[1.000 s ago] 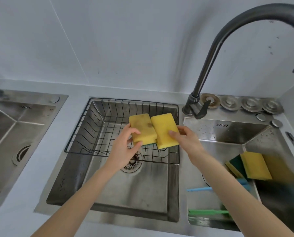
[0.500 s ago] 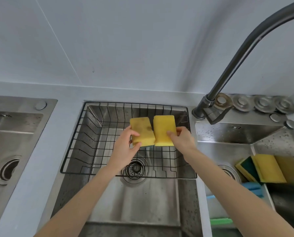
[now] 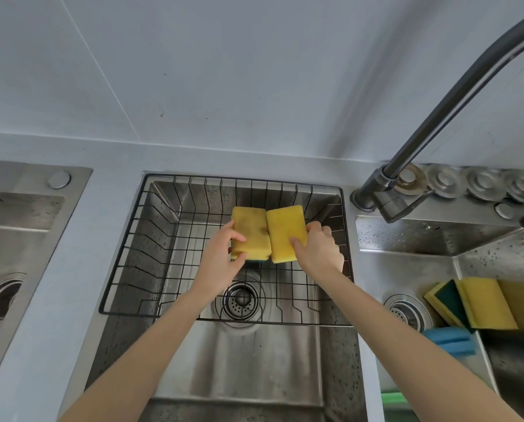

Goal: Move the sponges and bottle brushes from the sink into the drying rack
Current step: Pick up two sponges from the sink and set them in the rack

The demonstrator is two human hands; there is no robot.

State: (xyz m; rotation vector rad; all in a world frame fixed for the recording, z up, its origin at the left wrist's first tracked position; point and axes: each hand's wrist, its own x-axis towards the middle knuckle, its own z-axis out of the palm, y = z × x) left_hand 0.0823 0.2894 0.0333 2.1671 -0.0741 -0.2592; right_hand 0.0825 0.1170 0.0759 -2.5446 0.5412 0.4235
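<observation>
Right sink (image 3: pixel 407 257): sponge pile (image 3: pixel 480 303) near drain. Left hand (image 3: pixel 221 257) grips stained sponge (image 3: pixel 250 236); right hand (image 3: pixel 318 248) grips clean sponge (image 3: pixel 285 229); sponges side by side, touching, low inside rack (image 3: pixel 126 248). Faucet (image 3: pixel 437 117) beyond.

Two sponges (image 3: pixel 266 233) side by side over the rack (image 3: pixel 138 239), faucet (image 3: pixel 385 196) right.
</observation>
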